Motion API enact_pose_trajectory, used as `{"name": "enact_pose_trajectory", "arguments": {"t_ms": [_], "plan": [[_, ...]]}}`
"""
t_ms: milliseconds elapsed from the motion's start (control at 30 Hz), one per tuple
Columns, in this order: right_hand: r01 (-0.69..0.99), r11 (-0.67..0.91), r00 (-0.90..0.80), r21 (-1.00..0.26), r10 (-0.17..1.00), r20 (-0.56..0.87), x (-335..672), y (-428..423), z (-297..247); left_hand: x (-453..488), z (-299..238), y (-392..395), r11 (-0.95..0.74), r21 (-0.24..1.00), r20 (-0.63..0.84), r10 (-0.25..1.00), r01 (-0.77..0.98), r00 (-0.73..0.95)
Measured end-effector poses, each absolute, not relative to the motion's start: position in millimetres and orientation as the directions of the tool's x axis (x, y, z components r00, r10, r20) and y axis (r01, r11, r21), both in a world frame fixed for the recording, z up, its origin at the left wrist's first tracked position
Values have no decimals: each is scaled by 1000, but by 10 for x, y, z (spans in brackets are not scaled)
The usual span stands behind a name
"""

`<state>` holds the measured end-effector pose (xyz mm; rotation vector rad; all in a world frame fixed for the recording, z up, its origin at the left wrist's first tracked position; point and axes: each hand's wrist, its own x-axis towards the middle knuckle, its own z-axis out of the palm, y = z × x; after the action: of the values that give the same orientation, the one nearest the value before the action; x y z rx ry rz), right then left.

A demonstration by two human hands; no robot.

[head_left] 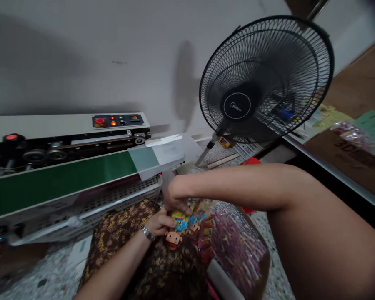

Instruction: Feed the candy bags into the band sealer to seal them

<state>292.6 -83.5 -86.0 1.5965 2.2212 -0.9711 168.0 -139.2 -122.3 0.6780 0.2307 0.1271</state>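
My left hand, with a watch on its wrist, is closed on a small colourful packet of cartoon-figure toys held over my lap. My right hand comes in from the right with its fingers curled down onto the top of the same packet. Right of the hands lies a big clear bag full of small pink and multicoloured pieces, resting on my lap against my brown flowered clothing.
A conveyor sealing machine with a green belt and a control panel stands at the left, over a white perforated basket. A black standing fan is ahead. A cardboard box sits on a shelf to the right.
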Motion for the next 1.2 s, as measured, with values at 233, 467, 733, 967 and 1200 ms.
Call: {"name": "enact_pose_trajectory", "arguments": {"t_ms": [233,467,733,967,1200], "plan": [[762,614,-609,-203,575,-547,2039,-658,208,1026,-783,-1355,648,743,-222,475,-168,851],[662,386,-73,-643,886,458,2411,-1135,542,462,-447,-1077,458,783,-137,786,-420,603],[44,213,232,-976,948,218,1720,-1114,-524,421,-338,-976,212,898,-23,898,-385,440],[-20,233,185,-972,956,226,1627,-990,-472,340,-405,-907,170,918,-49,945,-358,323],[127,220,318,-967,914,250,1847,-835,-559,305,-502,-813,229,849,-63,939,-476,339]]}}
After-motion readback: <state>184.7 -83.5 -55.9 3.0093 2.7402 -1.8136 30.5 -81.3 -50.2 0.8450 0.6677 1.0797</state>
